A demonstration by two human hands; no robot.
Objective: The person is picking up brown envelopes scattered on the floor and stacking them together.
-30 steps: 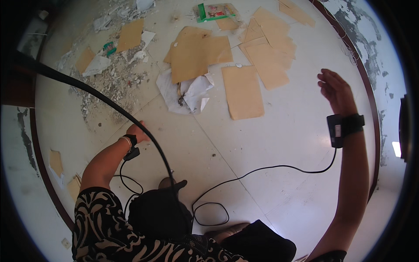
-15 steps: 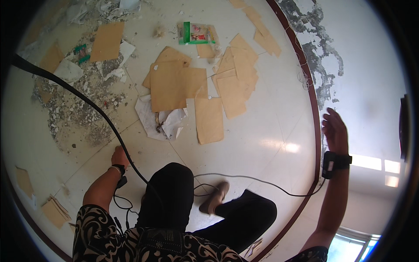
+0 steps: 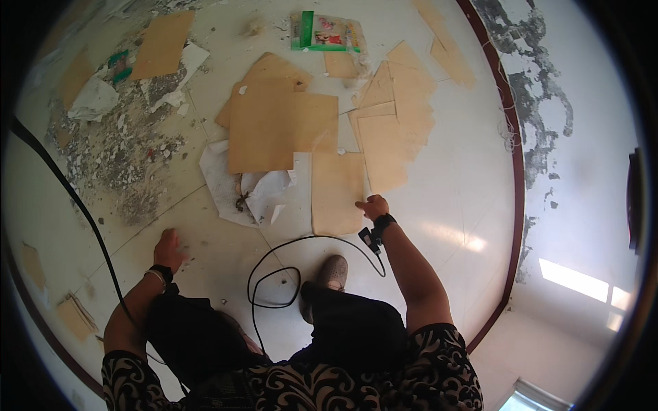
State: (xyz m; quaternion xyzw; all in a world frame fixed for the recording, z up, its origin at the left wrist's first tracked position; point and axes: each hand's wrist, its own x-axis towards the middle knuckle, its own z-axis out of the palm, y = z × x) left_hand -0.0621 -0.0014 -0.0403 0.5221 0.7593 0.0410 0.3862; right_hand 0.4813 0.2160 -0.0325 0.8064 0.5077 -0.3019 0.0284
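Observation:
My right hand (image 3: 373, 207) reaches to the right edge of a tan cardboard-like sheet (image 3: 338, 188) on the floor. One finger stretches over that edge and the others look partly bent; whether it touches the sheet is not plain. The sheet lies flat. To the left, my left hand (image 3: 167, 248) hangs over bare floor with nothing seen in it, its fingers blurred. Ahead of my hands, larger tan sheets (image 3: 264, 133) overlap one another, partly covering crumpled white paper (image 3: 223, 188) with dark debris on it. More tan sheets (image 3: 391, 147) spread out to the right.
Grey rubble and plaster flakes (image 3: 140, 161) cover the floor at left. A green-edged clear plastic bag (image 3: 325, 33) lies at the far side. A peeling wall (image 3: 541, 89) with a dark red skirting (image 3: 514, 157) runs along the right. A black cable (image 3: 277, 246) loops near my shoe (image 3: 334, 272).
My right hand has left the wall and come down leftward to the tan sheet. My left hand has shifted slightly left. My body and legs have moved, and the view has turned a little.

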